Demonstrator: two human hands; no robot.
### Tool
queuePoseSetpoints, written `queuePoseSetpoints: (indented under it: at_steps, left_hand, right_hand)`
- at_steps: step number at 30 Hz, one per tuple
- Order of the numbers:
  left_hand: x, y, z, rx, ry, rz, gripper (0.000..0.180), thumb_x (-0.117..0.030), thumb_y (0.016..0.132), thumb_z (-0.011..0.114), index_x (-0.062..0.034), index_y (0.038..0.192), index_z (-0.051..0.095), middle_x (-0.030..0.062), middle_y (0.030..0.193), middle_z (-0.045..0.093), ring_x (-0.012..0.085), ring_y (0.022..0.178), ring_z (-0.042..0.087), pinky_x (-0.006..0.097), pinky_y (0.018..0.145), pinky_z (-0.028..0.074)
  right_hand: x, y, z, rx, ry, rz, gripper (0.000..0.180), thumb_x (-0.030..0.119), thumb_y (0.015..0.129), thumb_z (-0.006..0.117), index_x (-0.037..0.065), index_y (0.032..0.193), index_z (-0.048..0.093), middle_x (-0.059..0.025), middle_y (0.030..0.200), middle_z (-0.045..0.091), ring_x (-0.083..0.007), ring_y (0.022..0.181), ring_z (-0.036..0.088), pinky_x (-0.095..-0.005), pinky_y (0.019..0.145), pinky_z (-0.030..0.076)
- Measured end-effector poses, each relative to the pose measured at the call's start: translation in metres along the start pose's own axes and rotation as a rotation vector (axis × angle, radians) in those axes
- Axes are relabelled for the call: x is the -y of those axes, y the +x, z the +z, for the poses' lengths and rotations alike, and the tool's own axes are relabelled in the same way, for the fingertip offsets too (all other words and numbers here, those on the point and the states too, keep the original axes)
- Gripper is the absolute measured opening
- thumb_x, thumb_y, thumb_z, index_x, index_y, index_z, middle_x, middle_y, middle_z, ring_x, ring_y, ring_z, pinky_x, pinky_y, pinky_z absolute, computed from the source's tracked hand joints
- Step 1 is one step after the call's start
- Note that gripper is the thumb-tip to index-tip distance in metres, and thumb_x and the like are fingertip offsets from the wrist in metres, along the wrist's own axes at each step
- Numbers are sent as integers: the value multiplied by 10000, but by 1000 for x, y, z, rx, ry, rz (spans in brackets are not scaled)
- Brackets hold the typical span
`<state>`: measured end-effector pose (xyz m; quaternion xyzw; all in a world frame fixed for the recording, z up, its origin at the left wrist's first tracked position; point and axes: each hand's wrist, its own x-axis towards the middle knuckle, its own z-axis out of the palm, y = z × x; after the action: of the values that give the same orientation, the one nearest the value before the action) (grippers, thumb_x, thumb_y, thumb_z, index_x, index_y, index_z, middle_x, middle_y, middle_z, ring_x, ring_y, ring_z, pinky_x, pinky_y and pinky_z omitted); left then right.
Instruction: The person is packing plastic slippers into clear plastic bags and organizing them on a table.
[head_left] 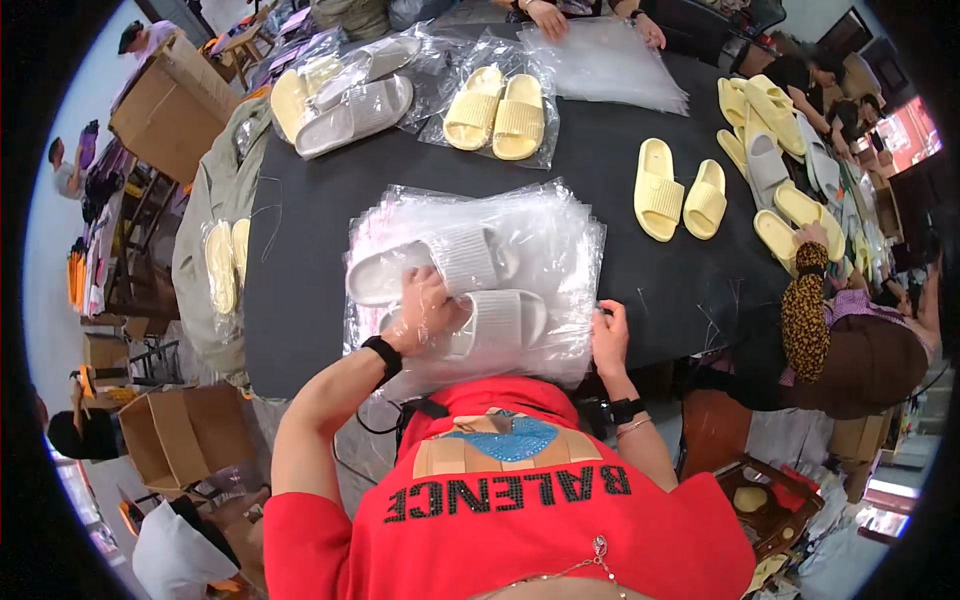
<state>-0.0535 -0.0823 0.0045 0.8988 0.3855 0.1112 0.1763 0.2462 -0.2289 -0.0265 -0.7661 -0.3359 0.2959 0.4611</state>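
We are seeing two slippers (pixel 450 290) lying on a stack of plastic bags (pixel 560 240) at the table's (pixel 300 300) near edge, a bagged pair (pixel 495 110) lying behind it, and a loose pair (pixel 680 190) lying to its right.

A pair of yellow slippers (pixel 680 195) lies loose on the black table (pixel 300 300), right of centre. Farther off, a bagged yellow pair (pixel 497 112) sits beside bagged grey slippers (pixel 352 112). An open cardboard box (pixel 172 105) stands far left, another (pixel 190 430) near left.
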Motion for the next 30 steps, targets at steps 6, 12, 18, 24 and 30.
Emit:
queuePoseSetpoints:
  at_steps: [6, 12, 18, 24, 30]
  left_hand:
    - [68, -50, -50, -250, 133, -185, 266, -150, 694, 623, -94, 953, 643, 94, 974, 584, 296, 999, 481, 437, 876, 323]
    - [144, -93, -132, -488, 254, -514, 246, -220, 728, 650, -60, 913, 625, 119, 862, 586, 312, 899, 498, 435, 787, 333]
    - [56, -5, -195, -569, 16, -129, 255, -93, 675, 609, -32, 922, 627, 150, 909, 590, 323, 959, 503, 416, 849, 334]
    - [-60, 66, -71, -44, -210, 58, 270, -248, 748, 624, -86, 963, 613, 134, 953, 568, 314, 970, 479, 450, 871, 314]
    - [-50, 94, 26, -166, -72, -54, 263, -289, 763, 619, -73, 912, 619, 91, 949, 600, 282, 988, 496, 456, 846, 309]
  right_hand:
    - [10, -8, -1, 18, 23, 81, 272, 143, 892, 509, 43, 1144, 485, -34, 647, 562, -105, 580, 506, -260, 561, 411]
    - [24, -8, 0, 152, 114, 126, 366, 144, 894, 489, 45, 1239, 418, -62, 764, 584, -117, 665, 523, -266, 627, 434]
    - [5, -15, 0, 243, 172, -49, 523, 52, 794, 569, 48, 1277, 369, -102, 1058, 578, -124, 820, 538, -258, 723, 444]
    - [-3, -24, 14, 224, 180, -58, 458, 48, 772, 603, 27, 1215, 491, -91, 1104, 598, -133, 959, 559, -279, 834, 441]
    - [-18, -36, 5, 346, 71, -37, 216, 141, 816, 591, -16, 962, 616, -83, 708, 620, -112, 633, 554, -273, 591, 447]
